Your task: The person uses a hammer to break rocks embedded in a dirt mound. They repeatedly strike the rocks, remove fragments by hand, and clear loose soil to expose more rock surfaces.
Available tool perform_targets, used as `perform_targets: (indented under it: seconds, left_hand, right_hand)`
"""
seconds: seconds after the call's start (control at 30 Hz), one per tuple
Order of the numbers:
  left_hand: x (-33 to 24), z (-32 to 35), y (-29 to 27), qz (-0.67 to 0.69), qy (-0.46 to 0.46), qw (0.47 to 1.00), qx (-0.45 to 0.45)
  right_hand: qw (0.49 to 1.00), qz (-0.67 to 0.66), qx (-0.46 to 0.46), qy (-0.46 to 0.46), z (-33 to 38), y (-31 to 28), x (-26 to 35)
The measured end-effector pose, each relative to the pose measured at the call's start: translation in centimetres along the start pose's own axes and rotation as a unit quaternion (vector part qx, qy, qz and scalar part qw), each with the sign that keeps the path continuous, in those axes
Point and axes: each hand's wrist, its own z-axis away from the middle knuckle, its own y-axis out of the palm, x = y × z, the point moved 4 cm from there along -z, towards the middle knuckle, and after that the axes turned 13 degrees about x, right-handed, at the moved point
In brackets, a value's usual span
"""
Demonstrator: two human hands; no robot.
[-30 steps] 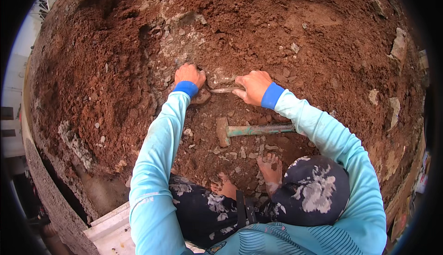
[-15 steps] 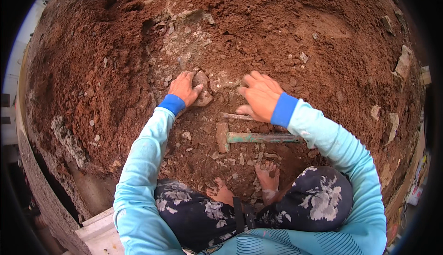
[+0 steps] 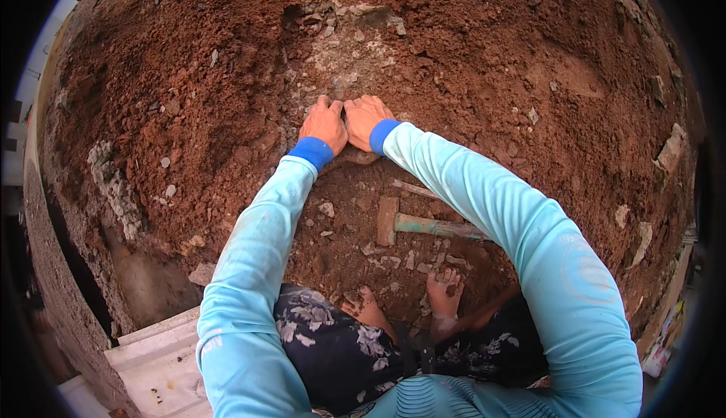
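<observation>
Side by side and nearly touching, my left hand (image 3: 325, 124) and my right hand (image 3: 366, 119) are closed over a flat, reddish-brown stone (image 3: 360, 158). My fingers curl over its far side, and most of it is hidden under my hands; only its near edge shows. Between the stone and my bare feet lies a hammer (image 3: 431, 226) with a rusty head and a worn green handle, partly covered by my right sleeve. Just beyond it rests a thin rod-like tool (image 3: 414, 189), its right end also behind the sleeve.
Loose red soil (image 3: 197, 55) slopes around me, with a paler rubble patch (image 3: 352, 51) beyond my hands. Rough concrete lumps (image 3: 113, 183) stick out at left and a slab piece (image 3: 671, 149) at right. White stepped blocks (image 3: 159, 357) stand at lower left.
My right hand has moved left, from above the thin tool to the stone beside my left hand. The view has shifted slightly, and my left hand remains on the stone.
</observation>
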Motion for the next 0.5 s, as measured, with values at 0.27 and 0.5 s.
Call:
perform_targets:
  seconds: [0.27, 0.5]
  left_hand:
    - [0.5, 0.4, 1.0, 0.014, -0.023, 0.999, -0.044]
    - [0.0, 0.6, 1.4, -0.034, -0.019, 0.996, -0.086]
  right_hand:
    - [0.993, -0.014, -0.105, 0.051, 1.1, 0.9, 1.1]
    - [0.992, 0.004, -0.121, 0.022, 0.5, 1.5, 0.0]
